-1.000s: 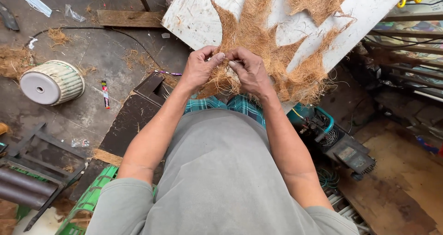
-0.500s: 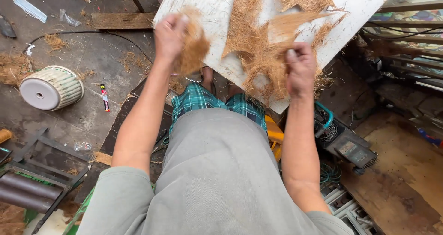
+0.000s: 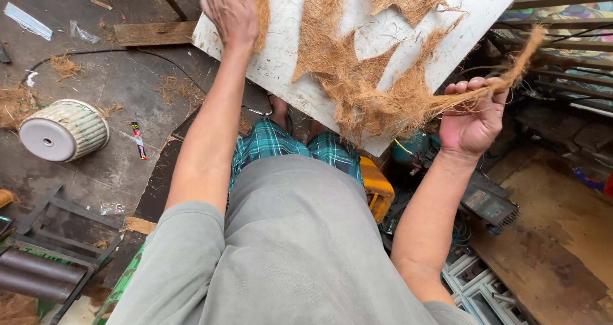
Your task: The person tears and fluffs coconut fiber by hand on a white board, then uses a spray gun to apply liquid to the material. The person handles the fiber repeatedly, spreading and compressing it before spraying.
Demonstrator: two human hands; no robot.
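Top edge of frame cuts off the far end of the scratched white board surface (image 3: 396,37) and the upper part of the brown coconut-fibre mat (image 3: 348,69) lying on it. Our left hand (image 3: 228,9) is cropped at the fingertips by that same edge. Our grey shirt hides the lap and whatever props the surface from below; only green checked cloth shows under its near edge. The clutter under the right near corner, a yellow piece and a dark boxy device, is too shadowed to sort out.

Left hand: released, fingers spread, palm flat against the left edge of the surface, beside a thin strip of brown fibre (image 3: 262,12). We cannot tell whether it touches that strip.

Right hand (image 3: 474,114): clenched, grasping a long twisted tuft of fibre (image 3: 504,82) that runs from the mat's ragged near-edge fringe, out past the right near corner, through the fist and on up to the right. The mat's bulk lies between the two hands, nearer the right one.

On the concrete floor, well left: a ribbed cream-and-green drum (image 3: 62,130) on its side.
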